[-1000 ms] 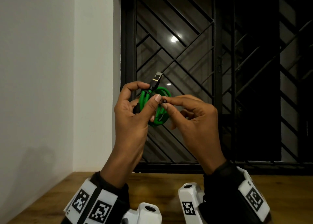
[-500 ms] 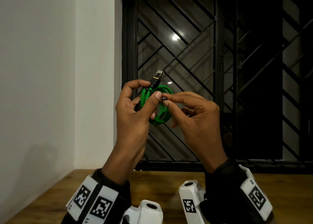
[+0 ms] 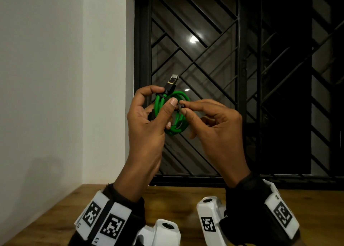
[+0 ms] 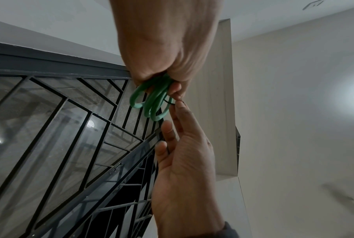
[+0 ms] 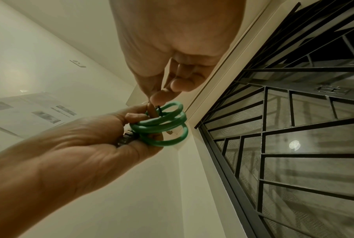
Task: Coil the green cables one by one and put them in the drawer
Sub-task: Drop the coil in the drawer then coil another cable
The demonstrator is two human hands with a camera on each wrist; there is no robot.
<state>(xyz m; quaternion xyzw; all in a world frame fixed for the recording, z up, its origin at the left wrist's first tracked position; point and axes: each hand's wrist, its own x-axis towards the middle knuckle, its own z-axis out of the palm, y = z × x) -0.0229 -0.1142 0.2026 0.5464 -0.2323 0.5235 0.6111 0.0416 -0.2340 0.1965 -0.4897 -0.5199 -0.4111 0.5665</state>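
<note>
I hold a coiled green cable (image 3: 179,113) up in front of the window, well above the table. My left hand (image 3: 147,113) grips the bundle of loops, thumb across the front, and a metal plug (image 3: 172,80) sticks up above the fingers. My right hand (image 3: 210,119) pinches a small dark tie (image 3: 180,107) at the coil with thumb and forefinger. The loops (image 4: 151,99) hang below the left palm in the left wrist view. In the right wrist view the coil (image 5: 161,124) sits between both hands, and the second plug (image 5: 127,139) lies in the left palm. No drawer is in view.
A wooden table (image 3: 186,197) runs along the bottom of the head view. A white wall (image 3: 55,78) stands to the left. Straight ahead is a dark window with a black metal grille (image 3: 232,78).
Both hands and the coil have stayed almost still. The right thumb and forefinger keep pinching the tie at the same spot.
</note>
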